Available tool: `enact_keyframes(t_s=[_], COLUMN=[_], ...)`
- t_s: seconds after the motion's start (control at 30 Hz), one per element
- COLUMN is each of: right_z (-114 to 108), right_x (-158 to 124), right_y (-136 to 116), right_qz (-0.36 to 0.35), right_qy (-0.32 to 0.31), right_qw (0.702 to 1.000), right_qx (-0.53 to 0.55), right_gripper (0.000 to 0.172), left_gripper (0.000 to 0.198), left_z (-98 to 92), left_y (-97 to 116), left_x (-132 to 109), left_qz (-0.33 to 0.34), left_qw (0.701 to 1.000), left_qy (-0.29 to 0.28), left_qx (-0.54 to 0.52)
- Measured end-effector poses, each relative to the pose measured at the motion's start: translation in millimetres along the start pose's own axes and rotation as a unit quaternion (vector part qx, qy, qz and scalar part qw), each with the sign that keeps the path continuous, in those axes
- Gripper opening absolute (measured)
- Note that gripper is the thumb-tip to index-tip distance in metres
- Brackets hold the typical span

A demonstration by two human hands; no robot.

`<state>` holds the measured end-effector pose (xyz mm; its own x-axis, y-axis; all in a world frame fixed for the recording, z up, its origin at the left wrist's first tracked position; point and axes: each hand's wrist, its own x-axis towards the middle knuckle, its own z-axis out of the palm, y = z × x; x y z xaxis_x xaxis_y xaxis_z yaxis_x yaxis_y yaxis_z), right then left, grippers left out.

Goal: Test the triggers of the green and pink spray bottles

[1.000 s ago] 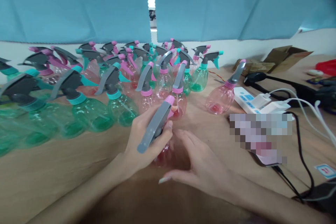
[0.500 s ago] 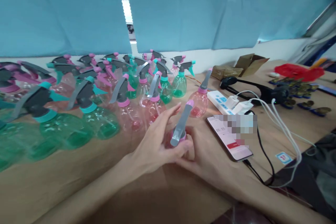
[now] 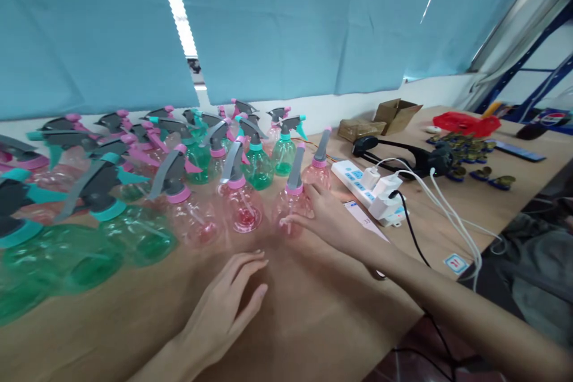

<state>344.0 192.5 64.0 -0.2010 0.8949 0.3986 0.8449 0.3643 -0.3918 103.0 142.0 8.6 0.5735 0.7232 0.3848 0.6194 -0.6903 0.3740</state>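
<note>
My right hand (image 3: 329, 218) is wrapped round the body of a pink spray bottle (image 3: 293, 200), thumb in front and fingers behind it. The bottle stands upright on the brown table with its grey trigger head facing away. My left hand (image 3: 230, 289) hovers over the table nearer to me, fingers stretched and thumb apart, holding nothing. Just left of the held bottle stands another pink spray bottle (image 3: 242, 209). A third pink spray bottle (image 3: 319, 170) is right behind it. Green spray bottles (image 3: 138, 233) with teal collars stand further left.
Several more spray bottles crowd the back left. On the right are a white power strip (image 3: 353, 182) with chargers and cables, a partly covered phone (image 3: 360, 215), a black headset (image 3: 403, 152), an open cardboard box (image 3: 396, 118), a red plastic bag (image 3: 465, 123) and small brass-coloured parts (image 3: 468, 149).
The pink spray bottle has gone from between both hands near me to a spot by the other bottles. My left hand has let go and drawn back; my right hand has reached forward.
</note>
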Motion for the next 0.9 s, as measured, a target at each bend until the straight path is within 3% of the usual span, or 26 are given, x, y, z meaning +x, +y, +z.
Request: enact_keyframes(t_s=[0.13, 0.3, 0.5, 0.67, 0.9], right_z=[7, 13, 16, 18, 22], right_x=[17, 33, 39, 44, 42], right_y=[-3, -6, -11, -10, -7], right_qz=[0.019, 0.047, 0.037, 0.052, 0.053], right_qy=[-0.014, -0.036, -0.05, -0.053, -0.026], right_qw=[0.999, 0.998, 0.998, 0.997, 0.998], right_qx=[-0.027, -0.033, -0.017, 0.0, 0.01], right_gripper=[0.033, 0.038, 0.046, 0.043, 0.049], left_gripper=[0.027, 0.028, 0.028, 0.028, 0.026], left_z=[5.7, 6.3, 6.4, 12.5, 13.3], left_y=[3, 7, 7, 1, -3], left_x=[6, 12, 17, 17, 16], left_qz=[0.06, 0.136, 0.12, 0.104, 0.087], left_qw=[0.997, 0.988, 0.991, 0.994, 0.996], left_qy=[0.001, 0.018, 0.011, 0.015, 0.02], left_qx=[0.04, 0.073, 0.053, 0.02, 0.006])
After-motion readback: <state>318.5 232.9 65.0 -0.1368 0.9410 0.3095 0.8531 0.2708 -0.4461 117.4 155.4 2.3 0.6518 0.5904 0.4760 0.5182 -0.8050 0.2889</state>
